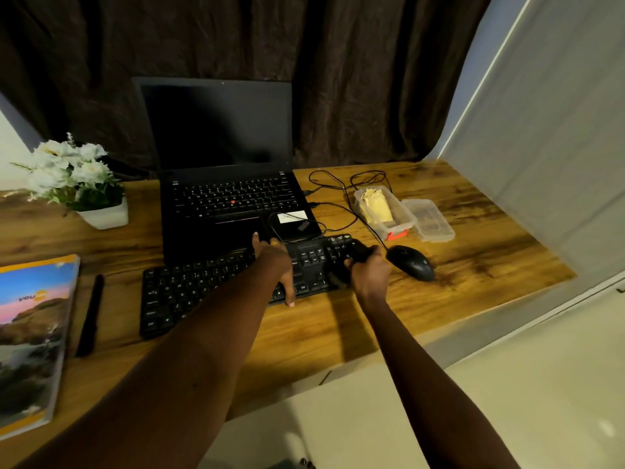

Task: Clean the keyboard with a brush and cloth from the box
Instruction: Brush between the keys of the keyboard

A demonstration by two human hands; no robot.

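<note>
While left hand (pixel 275 262) rests spread on keyboard (pixel 189 289), right hand (pixel 370 275) grips brush (pixel 355 253).

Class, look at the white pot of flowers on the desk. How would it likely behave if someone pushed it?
The pot of flowers probably tips easily: blooms spread wider than its small base. It likely slides on the smooth desk too.

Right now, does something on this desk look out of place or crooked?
The keyboard lies askew, its right end angled back toward the laptop rather than along the desk edge. A black drive sits on the laptop's palm rest. Nothing looks spilled or broken.
</note>
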